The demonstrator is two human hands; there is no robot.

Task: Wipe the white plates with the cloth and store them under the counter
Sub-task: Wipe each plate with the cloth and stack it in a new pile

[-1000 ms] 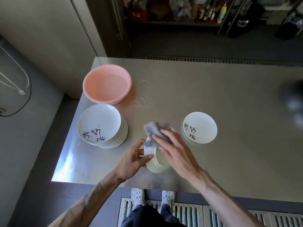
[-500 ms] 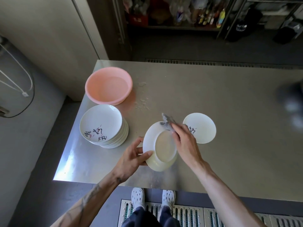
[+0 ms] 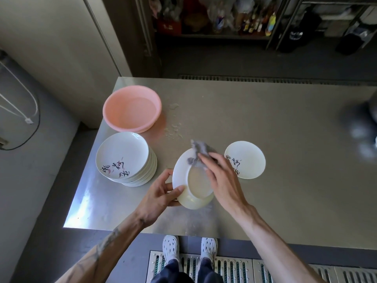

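Pink basin [image 3: 132, 109], plate stack [image 3: 122, 154] at left; left hand [image 3: 159, 193] grips plate [image 3: 182, 170], right hand [image 3: 222, 180] presses cloth [image 3: 199, 150].

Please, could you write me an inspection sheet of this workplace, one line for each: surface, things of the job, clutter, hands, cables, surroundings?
Surface: steel counter, with water drops beside the basin.
Job's things: held plate, tilted, underside toward the camera; grey cloth on it; plate stack at the left; single plate lying flat at the right.
Clutter: pink basin behind the stack; blurred dark object at the right edge.
Grippers: left hand grips the held plate's rim; right hand presses the cloth on it with straight fingers.
Cables: cables on the left wall, off the counter.
Surroundings: shelf of bottles behind; floor grate at the shoes.
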